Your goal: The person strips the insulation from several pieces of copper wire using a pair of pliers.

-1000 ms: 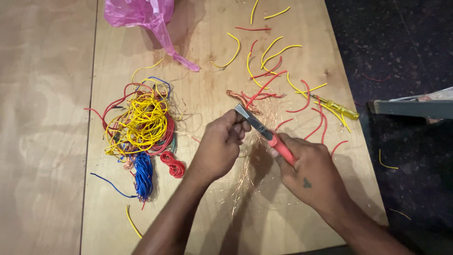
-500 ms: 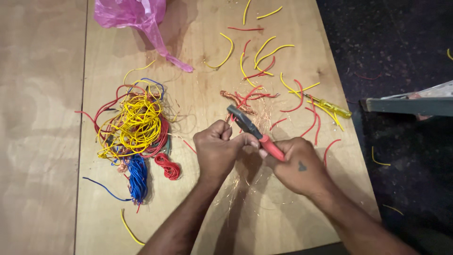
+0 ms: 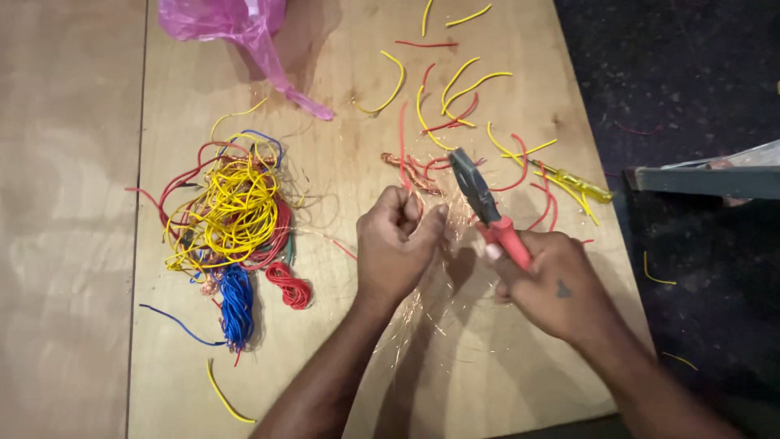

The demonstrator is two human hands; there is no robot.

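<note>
Item: wire-stripping station on a plywood board. Nearest: left hand, curled into a fist with fingertips pinched together, apparently on a thin strand; the strand itself is too fine to make out. Right hand, clamped around the red handles of a pair of pliers, whose dark nose points up and away, just beside the left fingertips; whether the nose is closed cannot be told. Fine copper strands scattered between both wrists. Left of the hands: 1 tangled bundle of yellow, red and blue wire. Beyond: cut yellow and red insulation pieces, 1 yellow-handled screwdriver, 1 pink plastic bag. Handling note: stripping likely goes best with light pressure, a steady pull and the pinch kept close to the nose.
</note>
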